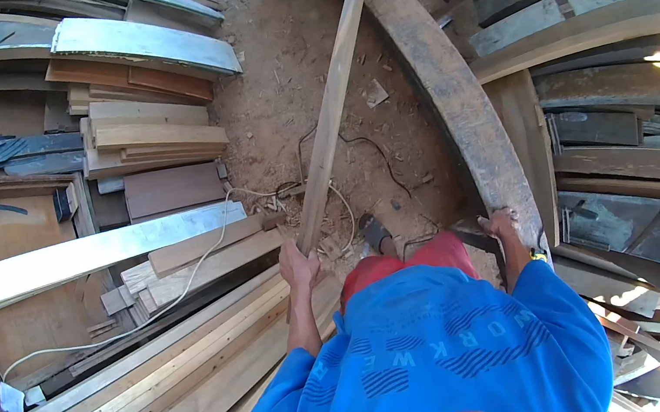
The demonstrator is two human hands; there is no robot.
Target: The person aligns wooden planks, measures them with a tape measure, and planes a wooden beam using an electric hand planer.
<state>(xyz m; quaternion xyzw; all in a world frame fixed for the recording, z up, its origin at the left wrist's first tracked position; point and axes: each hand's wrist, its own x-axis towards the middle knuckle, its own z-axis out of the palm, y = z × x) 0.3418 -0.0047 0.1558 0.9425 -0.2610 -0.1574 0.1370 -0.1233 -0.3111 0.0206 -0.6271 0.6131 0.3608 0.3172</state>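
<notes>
My left hand (298, 266) is closed around the near end of a long, narrow wooden plank (332, 117). The plank slants away to the upper right, and its far part crosses over a thick, worn wooden beam (450, 88). My right hand (501, 225) is at the near end of that beam, its fingers bent over the inner edge. Close to the right wrist is a small yellow item (539, 256), too small to name.
Stacked boards (158, 130) fill the left side, with long planks (147, 370) at lower left. A pale cord (207, 258) runs across them. A dark cable (377, 145) lies on the dirt floor (262, 68) among wood shavings. More timber (611, 95) is piled on the right.
</notes>
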